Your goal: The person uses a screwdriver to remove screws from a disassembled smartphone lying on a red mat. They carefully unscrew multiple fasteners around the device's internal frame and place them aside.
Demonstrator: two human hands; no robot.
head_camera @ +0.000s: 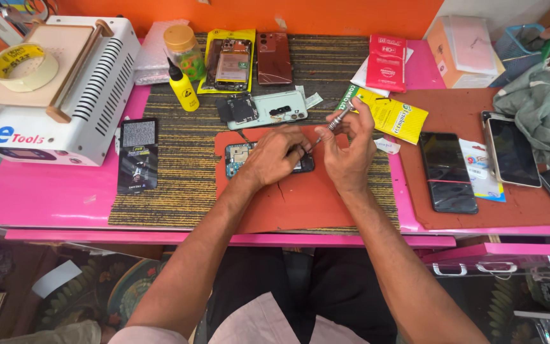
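**Opened phone under both hands**

An opened phone with bare blue circuit frame (240,156) lies on an orange mat (300,204). The left hand (274,156) presses it flat. The right hand (348,150), at three o'clock, pinches a slim silver screwdriver (338,118). At twelve o'clock lies a pale green back cover (268,108).

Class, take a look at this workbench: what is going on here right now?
A person sits at a pink table. The left hand steadies an opened phone on an orange mat, while the right hand holds a small screwdriver, tip angled down at it. A removed back cover lies just beyond.
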